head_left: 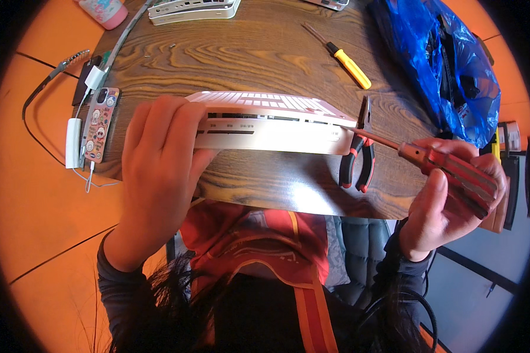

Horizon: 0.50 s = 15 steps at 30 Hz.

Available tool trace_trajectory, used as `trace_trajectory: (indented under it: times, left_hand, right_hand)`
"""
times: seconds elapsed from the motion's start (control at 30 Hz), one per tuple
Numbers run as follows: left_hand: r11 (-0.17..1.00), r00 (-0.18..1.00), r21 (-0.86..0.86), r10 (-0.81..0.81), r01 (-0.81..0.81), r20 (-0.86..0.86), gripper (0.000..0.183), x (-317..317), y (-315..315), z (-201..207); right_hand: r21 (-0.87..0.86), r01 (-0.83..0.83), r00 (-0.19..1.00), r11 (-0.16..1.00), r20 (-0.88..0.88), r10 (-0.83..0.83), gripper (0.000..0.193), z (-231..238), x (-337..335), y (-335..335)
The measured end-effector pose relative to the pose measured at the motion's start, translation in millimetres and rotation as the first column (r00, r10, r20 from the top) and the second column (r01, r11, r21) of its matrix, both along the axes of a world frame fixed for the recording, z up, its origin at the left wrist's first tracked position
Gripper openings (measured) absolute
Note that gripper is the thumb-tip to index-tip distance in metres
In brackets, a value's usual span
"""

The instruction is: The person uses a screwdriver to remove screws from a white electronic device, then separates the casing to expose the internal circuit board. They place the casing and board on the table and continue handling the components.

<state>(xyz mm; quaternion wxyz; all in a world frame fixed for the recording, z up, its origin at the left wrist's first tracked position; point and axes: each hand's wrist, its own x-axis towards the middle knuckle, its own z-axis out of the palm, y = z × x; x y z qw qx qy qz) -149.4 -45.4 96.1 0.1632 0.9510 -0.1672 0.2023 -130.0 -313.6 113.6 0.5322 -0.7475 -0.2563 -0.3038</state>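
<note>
My left hand (162,159) is closed round the left end of a flat white electronics box (277,136) with a vented top, holding it tilted up over the table. Along its upper edge runs a narrow gap between the cover and the body, with dark parts inside. In my right hand (447,194) is a screwdriver with a red handle (453,170). Its shaft points left, and the tip meets the box's right corner by the gap. Pliers with red and black handles (357,165) lie on the table beside that corner, partly behind the screwdriver shaft.
A yellow-handled screwdriver (352,69) lies farther back on the wooden table (247,65). A blue plastic bag (436,65) fills the right side. At left are a phone in a stickered case (101,125) and cables. More white boxes (193,12) stand at the far edge near a pink cup (105,10).
</note>
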Motion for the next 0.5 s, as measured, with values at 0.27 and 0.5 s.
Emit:
trace_trajectory:
  times: [0.27, 0.5]
  left_hand:
    - [1.000, 1.000, 0.000, 0.028, -0.028, -0.001, 0.042, 20.1, 4.6, 8.6]
    - [0.999, 0.998, 0.035, 0.041, -0.039, -0.051, 0.036, 37.4, 14.4, 19.0]
  right_hand:
    - [-0.216, -0.113, 0.994, 0.970, -0.034, 0.108, 0.061, 22.0, 43.0, 11.3]
    - [-0.180, -0.259, 0.966, 0.949, -0.026, 0.258, 0.045, 13.0, 92.7, 20.8]
